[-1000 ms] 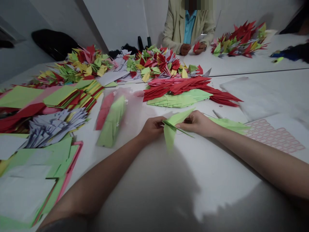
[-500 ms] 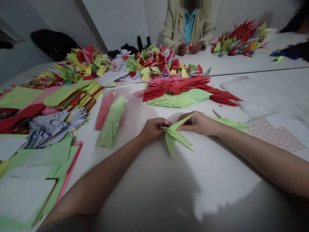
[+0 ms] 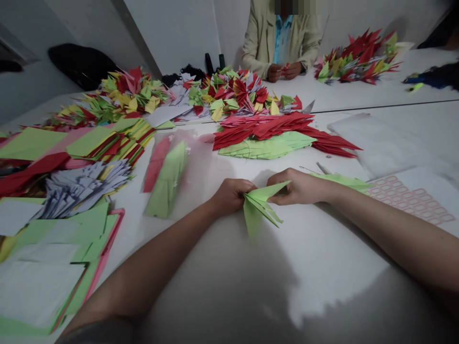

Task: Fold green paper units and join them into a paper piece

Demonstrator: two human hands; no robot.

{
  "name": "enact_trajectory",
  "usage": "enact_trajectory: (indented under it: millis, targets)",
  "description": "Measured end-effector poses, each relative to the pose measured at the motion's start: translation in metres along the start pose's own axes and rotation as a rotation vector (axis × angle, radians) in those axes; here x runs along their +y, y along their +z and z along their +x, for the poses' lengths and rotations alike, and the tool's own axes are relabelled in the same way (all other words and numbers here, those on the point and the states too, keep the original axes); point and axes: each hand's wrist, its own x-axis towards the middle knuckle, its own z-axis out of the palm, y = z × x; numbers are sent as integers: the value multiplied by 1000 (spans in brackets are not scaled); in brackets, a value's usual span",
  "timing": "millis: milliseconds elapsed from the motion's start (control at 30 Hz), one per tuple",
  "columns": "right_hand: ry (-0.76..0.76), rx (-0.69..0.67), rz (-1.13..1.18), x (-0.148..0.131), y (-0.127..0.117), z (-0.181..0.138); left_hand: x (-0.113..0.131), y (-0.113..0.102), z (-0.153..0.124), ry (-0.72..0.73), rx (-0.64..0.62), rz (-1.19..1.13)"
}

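Pale folded papers (image 3: 88, 186) are heaped at left on the tabletop (image 3: 215, 291). Farther right, red and green papers (image 3: 168, 179) are held in a clear bag (image 3: 196, 162). Above the tabletop's middle, a folded green paper (image 3: 257, 205) is gripped at its gathered left end by the left hand (image 3: 231, 195). Behind its upper flap (image 3: 267, 191), the right hand (image 3: 296, 187) is curled; whether anything is pinched cannot be told.

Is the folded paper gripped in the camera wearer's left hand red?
No, the folded paper pinched in the left hand is light green, with its pointed flaps fanned out.
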Motion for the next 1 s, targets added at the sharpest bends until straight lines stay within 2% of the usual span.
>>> enact_trajectory:
  millis: [233, 433, 567, 733, 833, 933, 1000]
  targets:
    - [-9, -23, 30, -2, -11, -4, -1, -3, 0, -25, -1, 15]
    - [-157, 74, -13, -5, -19, -5, -3, -3, 0, -22, 37, 54]
    - [-168, 110, -1, -3, -22, -4, 0, -3, 0, -25, 57, 46]
    - [-149, 222, -74, 8, -28, -3, 5, -4, 1, -11, 162, -19]
    - [-165, 355, -66, 13, -31, -1, 7, -4, 1, -22, 201, -2]
    - [-274, 485, -114, 9, -30, -1, 9, -2, 0, -28, 201, 34]
    - [-350, 486, -185, 2, -27, -2, 9, -1, 0, -21, 199, 63]
